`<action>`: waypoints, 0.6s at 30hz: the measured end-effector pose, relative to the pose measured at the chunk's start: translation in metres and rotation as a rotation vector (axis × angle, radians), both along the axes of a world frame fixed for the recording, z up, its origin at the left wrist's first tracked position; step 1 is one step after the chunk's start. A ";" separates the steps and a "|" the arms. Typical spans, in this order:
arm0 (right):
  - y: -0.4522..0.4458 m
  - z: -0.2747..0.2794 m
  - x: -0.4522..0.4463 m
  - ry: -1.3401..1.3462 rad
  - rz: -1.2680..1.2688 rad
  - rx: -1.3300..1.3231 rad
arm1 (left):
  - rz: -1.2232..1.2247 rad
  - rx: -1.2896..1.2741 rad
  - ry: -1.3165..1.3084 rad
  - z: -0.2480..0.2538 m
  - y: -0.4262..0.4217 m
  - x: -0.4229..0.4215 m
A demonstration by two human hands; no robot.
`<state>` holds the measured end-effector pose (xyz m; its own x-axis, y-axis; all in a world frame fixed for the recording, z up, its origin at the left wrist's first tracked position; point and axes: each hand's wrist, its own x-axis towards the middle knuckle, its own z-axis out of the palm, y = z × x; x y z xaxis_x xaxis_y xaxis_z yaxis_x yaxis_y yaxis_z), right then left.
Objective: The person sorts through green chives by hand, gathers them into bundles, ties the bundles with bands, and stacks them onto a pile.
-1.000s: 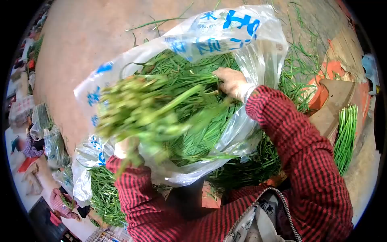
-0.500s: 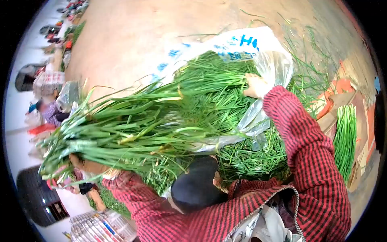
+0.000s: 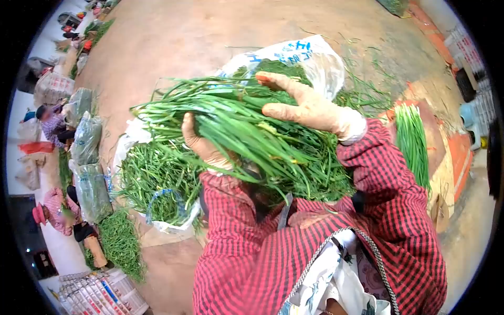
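A thick bundle of garlic chives (image 3: 239, 126) lies across my lap in the head view. My left hand (image 3: 203, 144), in a pale glove, is wrapped around its left part, thumb up on the near side. Over the right part of the bundle is my right hand (image 3: 310, 107), also gloved, with thumb and forefinger stretched wide apart; its other fingers are hard to see. Behind the bundle lies a white plastic bag (image 3: 328, 65) with blue print. Below the bundle, a knife blade (image 3: 285, 211) sticks up near my jacket.
At left, a white bag (image 3: 193, 218) holds loose greens. A neat chive bunch (image 3: 411, 142) lies on cardboard at right. Filled plastic bags (image 3: 92, 191), a heap of greens (image 3: 121, 241) and people, one in a pink hat (image 3: 39, 214), are farther left.
My left hand has brought the chives in from the far left toward my body. My right hand has moved left and spread its fingers. The view has shifted too.
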<state>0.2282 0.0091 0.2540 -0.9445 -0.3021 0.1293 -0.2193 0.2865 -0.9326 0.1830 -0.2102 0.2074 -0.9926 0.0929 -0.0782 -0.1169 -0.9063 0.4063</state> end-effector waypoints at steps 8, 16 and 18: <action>0.012 -0.041 0.092 -0.406 0.072 0.036 | -0.198 0.032 -0.185 -0.037 0.043 0.067; 0.014 -0.079 0.129 -0.422 -0.195 0.073 | -0.318 0.224 -0.311 -0.051 0.100 0.106; 0.021 -0.052 0.128 -0.507 -0.224 0.033 | -0.381 0.232 -0.298 -0.050 0.107 0.108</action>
<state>0.3557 0.0303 0.2020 -0.9276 -0.0826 -0.3644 0.3246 0.3049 -0.8953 0.2913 -0.1033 0.1573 -0.8231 0.4905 -0.2864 -0.5346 -0.8392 0.0993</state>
